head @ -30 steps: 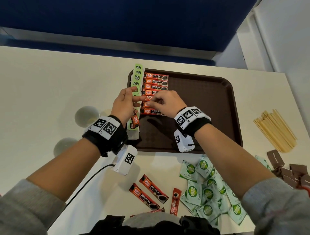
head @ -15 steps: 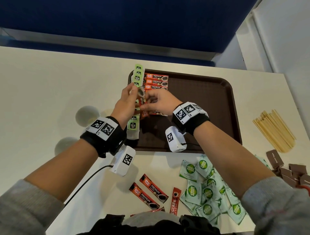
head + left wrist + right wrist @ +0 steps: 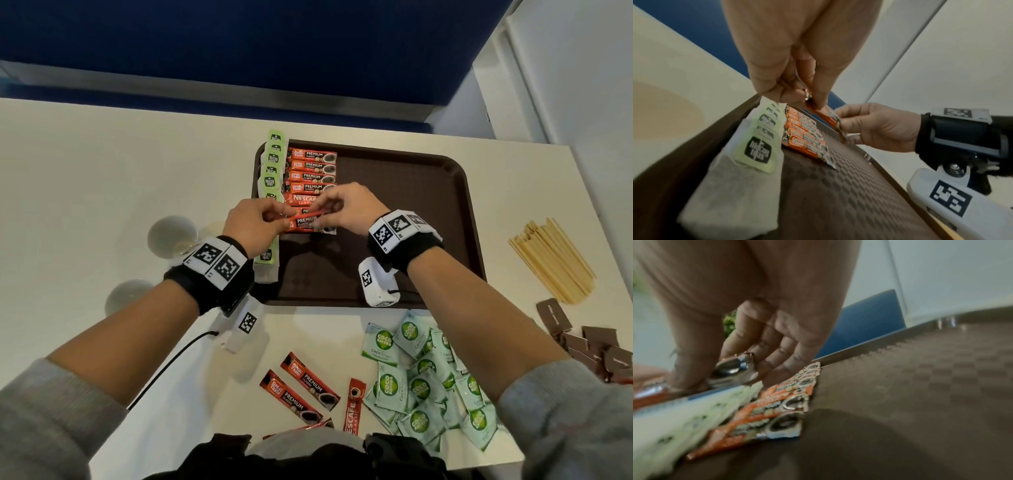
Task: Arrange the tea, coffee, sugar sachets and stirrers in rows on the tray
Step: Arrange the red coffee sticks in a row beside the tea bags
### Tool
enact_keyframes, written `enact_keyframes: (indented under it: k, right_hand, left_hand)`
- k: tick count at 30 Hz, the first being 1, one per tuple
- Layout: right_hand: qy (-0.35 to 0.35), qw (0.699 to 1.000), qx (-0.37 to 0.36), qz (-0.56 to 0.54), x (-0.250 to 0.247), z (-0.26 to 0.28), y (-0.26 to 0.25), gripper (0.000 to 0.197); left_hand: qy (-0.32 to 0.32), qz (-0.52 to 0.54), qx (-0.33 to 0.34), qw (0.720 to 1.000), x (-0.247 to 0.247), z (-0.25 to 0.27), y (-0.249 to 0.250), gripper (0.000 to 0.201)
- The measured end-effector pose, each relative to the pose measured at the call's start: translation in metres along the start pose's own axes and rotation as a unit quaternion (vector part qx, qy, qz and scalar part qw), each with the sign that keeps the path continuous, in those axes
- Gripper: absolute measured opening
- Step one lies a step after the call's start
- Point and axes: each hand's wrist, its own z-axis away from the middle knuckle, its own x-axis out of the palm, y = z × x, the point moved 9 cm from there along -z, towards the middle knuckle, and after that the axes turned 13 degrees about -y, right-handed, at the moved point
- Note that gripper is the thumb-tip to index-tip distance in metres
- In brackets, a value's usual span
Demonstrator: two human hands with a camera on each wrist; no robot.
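Deep blue wall panel (image 3: 239, 51) across the far side, white wall (image 3: 582, 68) at right. Cream bench (image 3: 102, 171) fills most of the head view, smooth, matte.

Brown tray (image 3: 411, 205) sits mid-bench, textured checker floor, raised rim. Along its left edge: a row of green-tagged tea bags (image 3: 272, 161), overlapping, running far to near. Just right of them, touching: a row of red-orange coffee sachets (image 3: 313, 171) lying crosswise, stacked edge to edge. Rest of the tray floor bare brown.

Off the tray, on the bench: pile of pale green sugar sachets (image 3: 421, 383) at near right, jumbled. Bundle of wooden stirrers (image 3: 551, 260) at right, roughly parallel. Dark brown sachets (image 3: 589, 342) heaped at far right edge. Three loose coffee sachets (image 3: 310, 380) near the body. Two white cups (image 3: 171, 236) left of the tray, one near, one nearer still.

Hands: both over the near end of the coffee row, close together. Left hand (image 3: 253, 226) pinches the left end of one coffee sachet (image 3: 305, 219); right hand (image 3: 349, 209) pinches its right end, thumb and forefinger. Sachet held just above the row, slightly tilted. Both wrists carry black bands with white marker tags.
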Motion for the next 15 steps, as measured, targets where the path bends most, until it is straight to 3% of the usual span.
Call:
enact_keyframes:
  k: [3,9,15]
  right_hand:
    - [-0.055,0.991,0.041,0.115,0.010,0.001,0.006,0.026]
    - [-0.058,0.980,0.093,0.164,0.017,-0.001,0.024,0.027]
    - [-0.065,0.975,0.103,0.187,0.024,-0.006,0.025,0.030]
  left_hand:
    - [-0.004,-0.061,-0.010,0.998,0.005,0.000,0.003,0.017]
    - [0.019,-0.153,-0.009,0.988,0.007,0.005,0.010,0.026]
    - [-0.024,-0.274,-0.018,0.961,0.019,0.006,0.008,0.027]
